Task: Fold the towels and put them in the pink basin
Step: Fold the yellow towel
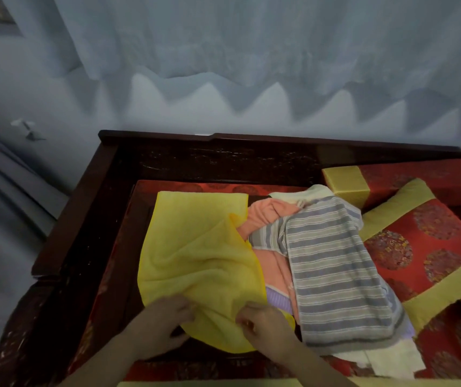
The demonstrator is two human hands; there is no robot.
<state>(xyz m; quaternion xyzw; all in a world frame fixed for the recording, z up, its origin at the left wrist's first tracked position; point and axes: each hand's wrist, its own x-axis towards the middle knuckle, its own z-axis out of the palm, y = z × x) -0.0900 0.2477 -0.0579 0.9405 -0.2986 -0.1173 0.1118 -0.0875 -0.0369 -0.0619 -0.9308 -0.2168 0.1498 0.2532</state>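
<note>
A rumpled bright yellow terry towel lies on the red patterned seat cushion of a dark carved wooden bench, beside a grey-and-white striped towel heaped over a salmon-pink towel. The left hand and right hand each pinch the yellow towel's near edge.

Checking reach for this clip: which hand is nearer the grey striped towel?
Right. The right hand grips the yellow towel beside the grey striped towel; the left hand is farther across.
</note>
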